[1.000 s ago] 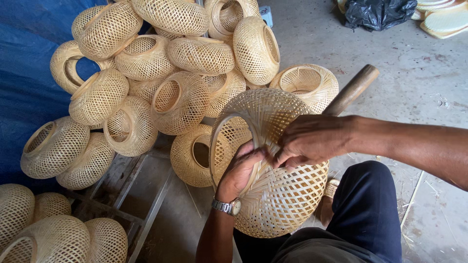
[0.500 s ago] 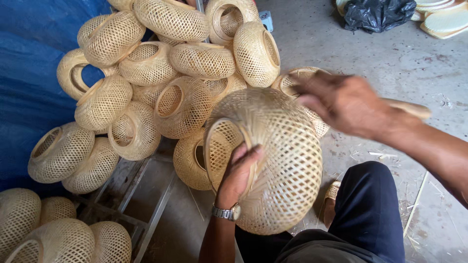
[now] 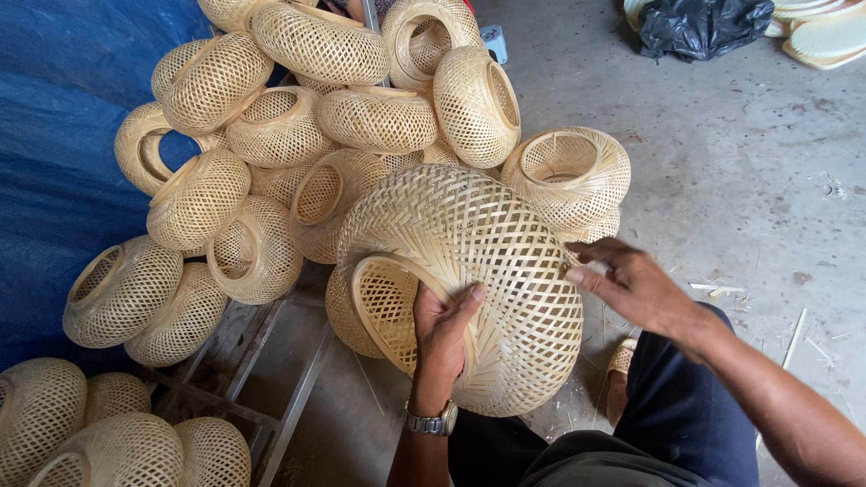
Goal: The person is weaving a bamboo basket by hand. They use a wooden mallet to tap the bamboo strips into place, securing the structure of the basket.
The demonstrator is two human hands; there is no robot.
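The left hand has its grip closed on the round rim of a large woven bamboo shade, thumb over the ring's outer edge and fingers tucked inside the opening, so the shade is propped against the person's knee, opening turned toward the left. The right hand hovers at the shade's right flank with fingers loosely spread and holds nothing; its fingertips are at or just off the weave, and contact cannot be told for sure. The lattice on this shade looks closed all round on the side that shows, with the rim ring bound in, so the weaving seems largely done; the far side and the lower end are hidden, so whether trimming or finishing is left cannot be judged. Behind it a heap of smaller woven shades is piled against a blue tarpaulin, more lie at lower left, and a metal frame rests on the concrete floor
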